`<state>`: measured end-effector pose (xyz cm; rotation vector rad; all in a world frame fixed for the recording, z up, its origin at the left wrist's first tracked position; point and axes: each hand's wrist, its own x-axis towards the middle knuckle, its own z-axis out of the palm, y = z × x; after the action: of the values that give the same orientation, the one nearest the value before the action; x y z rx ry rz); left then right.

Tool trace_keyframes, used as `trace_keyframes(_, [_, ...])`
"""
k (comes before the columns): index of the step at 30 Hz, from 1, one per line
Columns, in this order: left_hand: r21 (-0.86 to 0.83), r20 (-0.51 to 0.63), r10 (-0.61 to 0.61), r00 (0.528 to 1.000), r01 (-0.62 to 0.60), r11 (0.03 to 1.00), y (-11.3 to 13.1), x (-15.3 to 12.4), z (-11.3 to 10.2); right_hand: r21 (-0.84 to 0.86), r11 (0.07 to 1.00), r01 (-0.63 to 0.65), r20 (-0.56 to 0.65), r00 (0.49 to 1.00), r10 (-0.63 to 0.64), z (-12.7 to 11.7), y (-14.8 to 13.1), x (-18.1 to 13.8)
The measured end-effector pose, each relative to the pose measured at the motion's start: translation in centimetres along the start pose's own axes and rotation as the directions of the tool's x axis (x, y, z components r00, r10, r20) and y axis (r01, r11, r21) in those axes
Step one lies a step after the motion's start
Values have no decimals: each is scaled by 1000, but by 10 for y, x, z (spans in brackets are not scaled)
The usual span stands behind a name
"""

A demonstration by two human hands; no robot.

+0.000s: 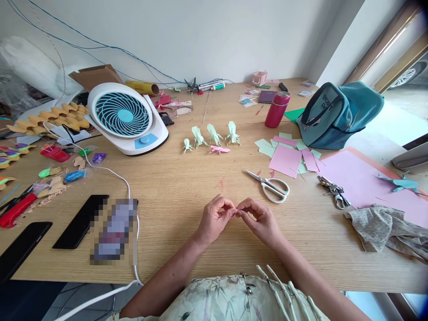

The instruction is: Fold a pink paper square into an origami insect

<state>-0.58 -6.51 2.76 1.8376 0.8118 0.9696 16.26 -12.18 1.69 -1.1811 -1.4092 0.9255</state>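
My left hand [215, 219] and my right hand [260, 219] meet just above the wooden table [187, 187], near its front edge. Both are closed in a pinch on a tiny pink piece [238, 210] held between their fingertips; it is too small to name. White-handled scissors [271, 185] lie just beyond my right hand. Further back stand several folded pale green paper figures [211, 136] and one pink figure [219, 150].
A white and blue desk fan [125, 117] stands at the left, its white cable [129, 191] running toward me past two dark phones [82, 220]. Pink and green paper sheets [287, 156], a red bottle [277, 109], a teal bag [337, 113], keys [334, 191] and a cloth [388, 227] fill the right.
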Motion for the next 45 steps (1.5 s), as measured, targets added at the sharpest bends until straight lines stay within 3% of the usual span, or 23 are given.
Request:
trace_keyframes(10, [56, -17, 91, 996, -90, 994, 3, 0, -3, 148, 989, 7, 16, 1000, -9, 1, -1, -1])
trace_keyframes(21, [66, -19, 71, 997, -69, 995, 1, -2, 2, 74, 997, -37, -24, 999, 39, 2, 3, -2])
trace_keyframes(28, [161, -37, 134, 990, -126, 979, 0, -3, 2, 102, 995, -19, -40, 999, 23, 3, 5, -2])
trace_keyframes(36, [88, -67, 80, 994, -74, 993, 1, 0, 0, 186, 982, -13, -145, 989, 40, 1, 2, 0])
trace_keyframes(45, [-73, -46, 40, 998, -43, 996, -4, -1, -4, 256, 967, -5, -183, 982, 54, -2, -3, 4])
